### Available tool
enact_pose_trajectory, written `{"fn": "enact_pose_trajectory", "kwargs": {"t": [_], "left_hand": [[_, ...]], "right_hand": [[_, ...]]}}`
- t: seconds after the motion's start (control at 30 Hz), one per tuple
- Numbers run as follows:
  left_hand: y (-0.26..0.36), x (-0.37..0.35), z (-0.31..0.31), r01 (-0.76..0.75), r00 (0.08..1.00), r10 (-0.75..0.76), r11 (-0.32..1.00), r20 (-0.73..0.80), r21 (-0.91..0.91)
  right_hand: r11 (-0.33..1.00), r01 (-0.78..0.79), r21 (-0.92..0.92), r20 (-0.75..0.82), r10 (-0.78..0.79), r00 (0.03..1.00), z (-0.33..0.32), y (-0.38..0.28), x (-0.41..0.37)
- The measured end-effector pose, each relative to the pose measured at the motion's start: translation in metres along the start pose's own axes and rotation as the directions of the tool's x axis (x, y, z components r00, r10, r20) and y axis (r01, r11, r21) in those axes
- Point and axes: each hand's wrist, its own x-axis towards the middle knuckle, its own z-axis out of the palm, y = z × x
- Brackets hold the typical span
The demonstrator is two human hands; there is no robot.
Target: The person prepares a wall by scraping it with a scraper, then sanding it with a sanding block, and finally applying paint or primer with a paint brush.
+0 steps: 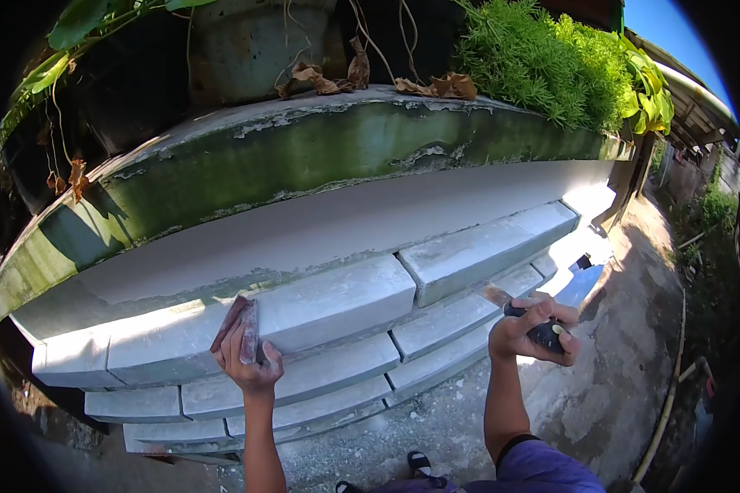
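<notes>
My left hand (251, 366) is closed on a folded, reddish-brown piece of sandpaper (249, 333), held against the top course of pale blocks (337, 300). In my right hand (534, 329) is a scraper with a black handle (544, 335), gripped in curled fingers. Its short, dull blade (495, 295) points left, overlapping the blocks' ledge in this view. The blocks form several stepped courses with dark gaps between them. Behind them rises a smooth whitish wall face (345, 222).
Above the wall juts a mossy green concrete ledge (304, 156) bearing plant pots (255, 53), dry leaves and a bushy green plant (543, 66). Rough concrete ground (608, 370) lies below and right, with a thin pipe (670, 403) along its edge. My sandalled feet (419, 464) show at the bottom.
</notes>
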Motion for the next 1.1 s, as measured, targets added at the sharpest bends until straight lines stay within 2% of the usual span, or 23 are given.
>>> {"fn": "enact_pose_trajectory", "kwargs": {"t": [0.1, 0.2, 0.27, 0.3, 0.37, 0.4, 0.47, 0.53, 0.63, 0.73, 0.77, 0.87, 0.9, 1.0, 1.1], "left_hand": [[0.02, 0.021, -0.019, 0.059, 0.99, -0.064, 0.997, 0.122, 0.043], [0.062, 0.038, -0.025, 0.089, 0.962, -0.123, 0.985, 0.245, 0.147], [0.094, 0.047, -0.017, 0.095, 0.945, -0.16, 0.969, 0.286, 0.226], [0.106, 0.045, -0.008, 0.021, 0.929, -0.128, 0.955, 0.347, 0.295], [0.145, 0.056, 0.014, 0.032, 0.938, -0.121, 0.963, 0.324, 0.266], [0.166, 0.061, 0.026, 0.038, 0.942, -0.119, 0.966, 0.313, 0.255], [0.198, 0.059, 0.056, 0.04, 0.936, -0.078, 0.993, 0.344, 0.115], [0.23, 0.062, 0.085, -0.034, 0.946, -0.01, 0.991, 0.324, 0.129], [0.27, 0.059, 0.11, 0.051, 0.918, -0.089, 0.993, 0.387, 0.107], [0.309, 0.075, 0.108, 0.152, 0.93, -0.109, 0.983, 0.351, -0.098], [0.322, 0.086, 0.105, 0.122, 0.942, -0.062, 0.979, 0.329, -0.164], [0.336, 0.072, 0.132, 0.103, 0.9, 0.06, 0.933, 0.432, -0.344], [0.334, 0.07, 0.139, 0.113, 0.915, 0.05, 0.921, 0.401, -0.374], [0.319, 0.061, 0.137, 0.157, 0.89, 0.0, 0.939, 0.456, -0.306], [0.301, 0.061, 0.109, 0.182, 0.906, -0.117, 0.975, 0.406, -0.127]], "right_hand": [[0.998, -0.012, -0.056, 0.118, 0.018, 0.993, -0.075, 0.004, -0.008], [0.979, -0.14, -0.147, 0.234, 0.172, 0.957, -0.149, 0.011, -0.023], [0.939, -0.235, -0.25, 0.243, 0.296, 0.924, -0.187, 0.018, -0.034], [0.903, -0.306, -0.301, 0.236, 0.381, 0.894, -0.205, 0.021, -0.041], [0.807, -0.432, -0.403, 0.214, 0.541, 0.813, -0.236, 0.025, -0.054], [0.792, -0.447, -0.416, 0.215, 0.564, 0.798, -0.248, 0.028, -0.06], [0.761, -0.478, -0.438, 0.219, 0.606, 0.765, -0.264, 0.034, -0.072], [0.757, -0.464, -0.46, 0.247, 0.611, 0.752, -0.279, 0.048, -0.081], [0.752, -0.494, -0.437, 0.296, 0.639, 0.71, -0.283, 0.065, -0.085], [0.735, -0.493, -0.466, 0.353, 0.665, 0.658, -0.29, 0.082, -0.087], [0.71, -0.515, -0.48, 0.344, 0.692, 0.634, -0.296, 0.085, -0.091], [0.671, -0.549, -0.499, 0.353, 0.735, 0.579, -0.308, 0.097, -0.099], [0.665, -0.554, -0.5, 0.361, 0.742, 0.565, -0.311, 0.101, -0.1], [0.594, -0.592, -0.544, 0.332, 0.801, 0.499, -0.309, 0.106, -0.11], [0.505, -0.675, -0.538, 0.336, 0.863, 0.378, -0.316, 0.11, -0.125]]}}
